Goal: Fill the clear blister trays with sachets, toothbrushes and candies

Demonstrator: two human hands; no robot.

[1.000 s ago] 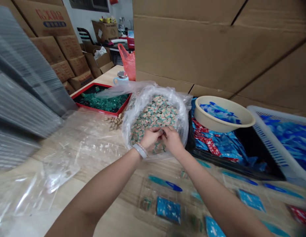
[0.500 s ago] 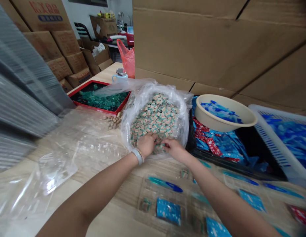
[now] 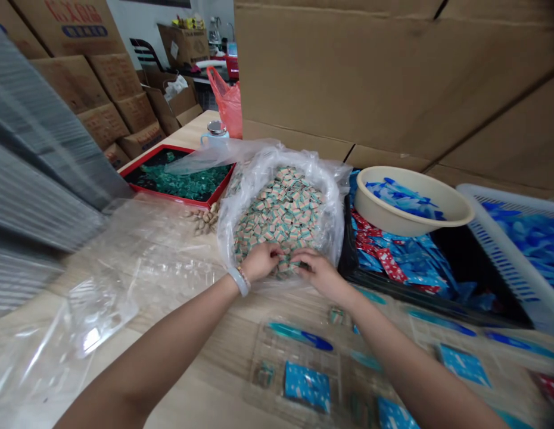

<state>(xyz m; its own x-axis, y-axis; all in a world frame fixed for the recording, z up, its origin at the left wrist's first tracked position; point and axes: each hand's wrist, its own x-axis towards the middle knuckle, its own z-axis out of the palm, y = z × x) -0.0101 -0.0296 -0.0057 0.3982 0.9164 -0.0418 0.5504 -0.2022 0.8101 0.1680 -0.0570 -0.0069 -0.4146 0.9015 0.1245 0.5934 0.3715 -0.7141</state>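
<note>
A clear plastic bag (image 3: pixel 334 210) stands with its mouth rolled back, full of small square pink-and-green pieces (image 3: pixel 283 208). Both hands are at the near side of this heap. My left hand (image 3: pixel 260 261), with a pale bracelet on its wrist, has thumb and fingertips pinched together over the pieces; whatever lies between them is too small to make out. Facing it, my right hand (image 3: pixel 319 271) has its fingers bent and a gap between thumb and forefinger, touching the pieces. Below the right forearm are clear trays (image 3: pixel 272 411) holding blue packets (image 3: pixel 307 386) and teal-blue long items (image 3: pixel 299 335).
At right stand a cream basin (image 3: pixel 393 217) of blue items, a black crate (image 3: pixel 495 274) of blue and red packets, and a white basket (image 3: pixel 504 262). At left are a red-rimmed tray (image 3: pixel 221 195) of green pieces, peanuts (image 3: pixel 203 220), plastic sheeting (image 3: pixel 147 268) and a lidded mug (image 3: pixel 215 132).
My left hand has drawn back slightly to the left, widening the space between the hands. The right hand's thumb and forefinger are further apart. The view has shifted a little.
</note>
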